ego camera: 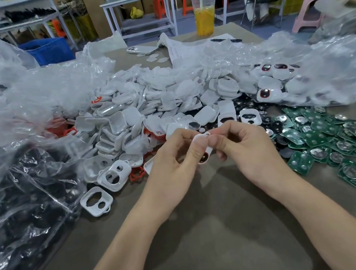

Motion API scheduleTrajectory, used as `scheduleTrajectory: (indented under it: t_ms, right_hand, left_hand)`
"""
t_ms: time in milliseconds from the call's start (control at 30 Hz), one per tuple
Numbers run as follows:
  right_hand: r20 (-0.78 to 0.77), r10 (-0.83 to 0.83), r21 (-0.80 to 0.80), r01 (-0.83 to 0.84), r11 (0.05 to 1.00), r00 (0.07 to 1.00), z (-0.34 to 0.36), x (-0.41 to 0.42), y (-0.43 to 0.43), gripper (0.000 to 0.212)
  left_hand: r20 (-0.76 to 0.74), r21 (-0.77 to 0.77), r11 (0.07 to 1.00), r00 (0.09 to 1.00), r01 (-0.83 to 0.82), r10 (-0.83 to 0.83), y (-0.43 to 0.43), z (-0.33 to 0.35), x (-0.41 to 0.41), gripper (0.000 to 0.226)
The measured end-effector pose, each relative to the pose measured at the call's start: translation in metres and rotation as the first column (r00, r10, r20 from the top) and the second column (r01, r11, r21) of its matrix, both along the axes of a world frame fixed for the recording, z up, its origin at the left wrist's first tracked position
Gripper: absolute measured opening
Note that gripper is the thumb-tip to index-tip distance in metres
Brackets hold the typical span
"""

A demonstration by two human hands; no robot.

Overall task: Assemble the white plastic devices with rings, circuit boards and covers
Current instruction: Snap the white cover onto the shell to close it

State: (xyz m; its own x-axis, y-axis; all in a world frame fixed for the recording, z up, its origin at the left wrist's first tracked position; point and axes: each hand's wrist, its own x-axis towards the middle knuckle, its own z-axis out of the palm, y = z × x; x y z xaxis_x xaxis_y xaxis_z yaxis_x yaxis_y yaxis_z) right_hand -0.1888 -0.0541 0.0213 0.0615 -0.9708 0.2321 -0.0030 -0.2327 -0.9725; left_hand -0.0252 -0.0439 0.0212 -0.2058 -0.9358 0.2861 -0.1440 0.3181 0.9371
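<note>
we're pinching the white plastic shell [202, 135] with both sets of curled fingers, left hand [172, 160] and right hand [245, 147] meeting above the table [212, 235], just in front of the heap of white covers [144, 107]. green circuit boards [314, 138] on our right.

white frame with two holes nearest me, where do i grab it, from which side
Come from above and pinch the white frame across its rim, or hook a fingertip through its larger hole. It lies flat on the table with the bag close on its left, so sideways looks awkward. The left hand is nearer, but it and the right hand pinch a white device.
</note>
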Motion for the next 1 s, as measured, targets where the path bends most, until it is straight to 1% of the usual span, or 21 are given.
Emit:
scheduleTrajectory:
  t_ms: [100, 167, 267, 333, 433, 500, 567, 600, 667, 700, 733, 800, 867, 933, 1000]
  right_hand:
    - [0.065, 0.022, 0.077, -0.027, 0.997, 0.998, -0.0018, 0.0013, -0.0026, 0.027]
    - [0.050, 0.034, 0.084, -0.038, 0.996, 0.998, -0.0036, 0.0017, -0.0032, 0.033]
    - [-0.012, 0.035, 0.063, -0.034, 0.997, 0.999, -0.0051, 0.0015, -0.0024, 0.041]
    - [-0.026, 0.044, 0.064, -0.043, 0.997, 0.999, -0.0036, 0.0010, -0.0015, 0.039]
    - [-0.013, 0.091, 0.065, -0.090, 0.994, 0.996, -0.0009, 0.0003, -0.0009, 0.029]
    - [-0.009, 0.108, 0.061, -0.107, 0.992, 0.994, -0.0003, -0.0001, -0.0002, 0.032]
    - [0.004, 0.092, 0.070, -0.092, 0.993, 0.996, 0.0005, -0.0001, -0.0007, 0.030]
    - [0.004, 0.074, 0.077, -0.074, 0.994, 0.997, 0.0004, 0.0005, -0.0011, 0.031]
    - [-0.004, 0.035, 0.093, -0.035, 0.995, 0.999, -0.0012, 0.0025, -0.0031, 0.044]
    - [-0.006, 0.022, 0.099, -0.021, 0.995, 1.000, -0.0022, 0.0035, -0.0041, 0.042]
    - [-0.008, 0.016, 0.104, -0.015, 0.994, 1.000, -0.0027, 0.0038, -0.0045, 0.036]
    - [-0.033, 0.030, 0.105, -0.027, 0.994, 0.999, -0.0038, 0.0027, -0.0050, 0.026]
    - [-0.082, 0.048, 0.101, -0.039, 0.994, 0.995, -0.0059, -0.0012, -0.0059, 0.027]
    - [-0.088, 0.057, 0.088, -0.049, 0.995, 0.994, -0.0060, -0.0033, -0.0056, 0.027]
    - [-0.076, 0.061, 0.075, -0.055, 0.996, 0.995, -0.0051, -0.0037, -0.0044, 0.025]
  left_hand:
    - [-0.099, 0.089, 0.996, 0.995, 0.006, 0.003, -0.0025, 0.0013, -0.0023, 0.016]
    - [-0.200, 0.188, 0.981, 0.980, 0.048, -0.009, -0.0048, 0.0009, -0.0006, 0.014]
    - [-0.376, 0.322, 0.927, 0.925, 0.193, -0.062, -0.0069, 0.0020, 0.0021, 0.016]
    - [-0.411, 0.360, 0.905, 0.909, 0.226, -0.064, -0.0073, 0.0033, 0.0023, 0.024]
    - [-0.395, 0.371, 0.901, 0.916, 0.225, -0.066, -0.0081, 0.0037, 0.0020, 0.030]
    - [-0.388, 0.383, 0.895, 0.919, 0.227, -0.067, -0.0091, 0.0038, 0.0028, 0.028]
    - [-0.387, 0.396, 0.893, 0.921, 0.213, -0.048, -0.0094, 0.0032, 0.0030, 0.027]
    - [-0.384, 0.403, 0.894, 0.923, 0.195, -0.028, -0.0093, 0.0023, 0.0021, 0.028]
    - [-0.394, 0.412, 0.898, 0.919, 0.151, 0.026, -0.0086, 0.0011, -0.0007, 0.025]
    - [-0.419, 0.414, 0.899, 0.907, 0.143, 0.049, -0.0082, 0.0013, -0.0020, 0.025]
    - [-0.460, 0.415, 0.897, 0.885, 0.151, 0.065, -0.0081, 0.0020, -0.0028, 0.027]
    - [-0.560, 0.419, 0.889, 0.824, 0.187, 0.090, -0.0087, 0.0041, -0.0024, 0.037]
    - [-0.618, 0.422, 0.883, 0.778, 0.207, 0.114, -0.0083, 0.0054, -0.0016, 0.043]
    - [-0.641, 0.418, 0.881, 0.759, 0.224, 0.111, -0.0075, 0.0044, -0.0016, 0.041]
    - [-0.629, 0.412, 0.882, 0.772, 0.229, 0.094, -0.0065, 0.0025, -0.0014, 0.035]
